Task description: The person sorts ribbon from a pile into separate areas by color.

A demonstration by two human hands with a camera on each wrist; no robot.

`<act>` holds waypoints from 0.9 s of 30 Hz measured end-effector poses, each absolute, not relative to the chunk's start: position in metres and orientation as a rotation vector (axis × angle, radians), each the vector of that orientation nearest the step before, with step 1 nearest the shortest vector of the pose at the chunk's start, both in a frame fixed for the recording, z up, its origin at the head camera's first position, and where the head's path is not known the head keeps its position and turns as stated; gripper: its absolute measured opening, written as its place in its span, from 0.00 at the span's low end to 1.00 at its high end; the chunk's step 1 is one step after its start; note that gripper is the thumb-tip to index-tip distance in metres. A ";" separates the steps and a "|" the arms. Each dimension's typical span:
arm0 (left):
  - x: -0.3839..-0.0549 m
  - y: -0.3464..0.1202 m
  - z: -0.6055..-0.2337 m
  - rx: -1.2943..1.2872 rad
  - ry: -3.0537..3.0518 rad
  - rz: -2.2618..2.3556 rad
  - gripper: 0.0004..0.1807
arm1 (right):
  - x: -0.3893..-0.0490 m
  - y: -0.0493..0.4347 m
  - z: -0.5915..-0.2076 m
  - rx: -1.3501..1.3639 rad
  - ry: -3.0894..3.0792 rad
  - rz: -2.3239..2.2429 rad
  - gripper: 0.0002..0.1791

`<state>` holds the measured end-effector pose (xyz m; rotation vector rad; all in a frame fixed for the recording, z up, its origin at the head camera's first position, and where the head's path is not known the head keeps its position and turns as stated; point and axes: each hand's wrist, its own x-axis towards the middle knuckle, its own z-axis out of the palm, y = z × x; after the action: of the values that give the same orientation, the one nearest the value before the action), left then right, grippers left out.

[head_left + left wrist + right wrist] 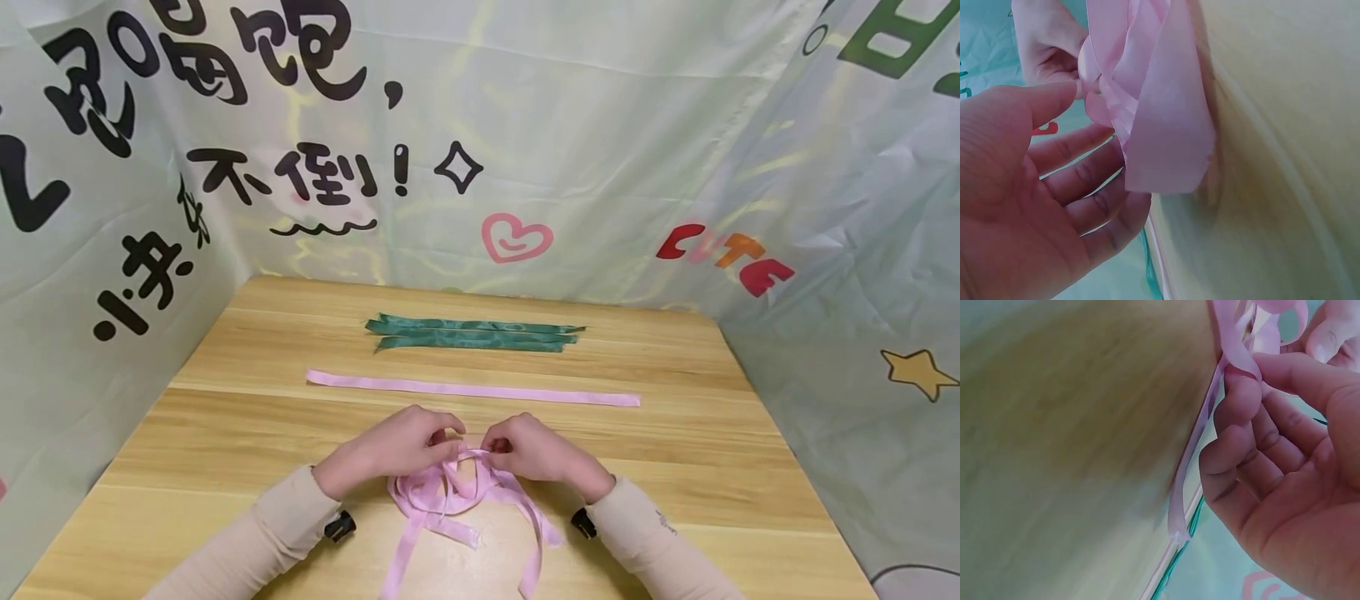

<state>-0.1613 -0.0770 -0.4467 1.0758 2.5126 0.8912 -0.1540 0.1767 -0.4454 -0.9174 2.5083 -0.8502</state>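
Note:
A tangle of pink ribbon (450, 492) lies near the front of the table, with loops and several loose ends. My right hand (528, 446) pinches part of it between thumb and index finger, clearest in the right wrist view, where the ribbon (1238, 347) runs from the fingertips. The left hand (408, 442) is at the other side of the tangle. Its fingers are loosely bent, with a gap between thumb and index finger in the left wrist view. There a wide ribbon end (1169, 125) hangs in front of the left fingertips, hiding them in part.
Beyond the hands a single pink ribbon strip (472, 390) lies straight across the wooden table (225, 442). Several green ribbon strips (472, 335) lie side by side farther back. Printed cloth (600, 150) encloses the table's back and sides.

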 end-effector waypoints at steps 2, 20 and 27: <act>-0.161 -0.076 -0.448 1.087 2.508 0.899 0.17 | -0.154 0.176 -0.446 -0.942 2.517 -0.857 0.05; -0.162 -0.071 -0.441 1.198 2.602 0.982 0.08 | -0.154 0.179 -0.429 -0.885 2.612 -1.178 0.09; -0.160 -0.072 -0.438 1.170 2.488 0.996 0.10 | -0.155 0.182 -0.423 -0.855 2.693 -1.241 0.08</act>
<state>-0.1600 -0.0723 -0.4383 1.1699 2.4883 0.9963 -0.1554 0.1817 -0.4230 -0.8549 2.6934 -1.2410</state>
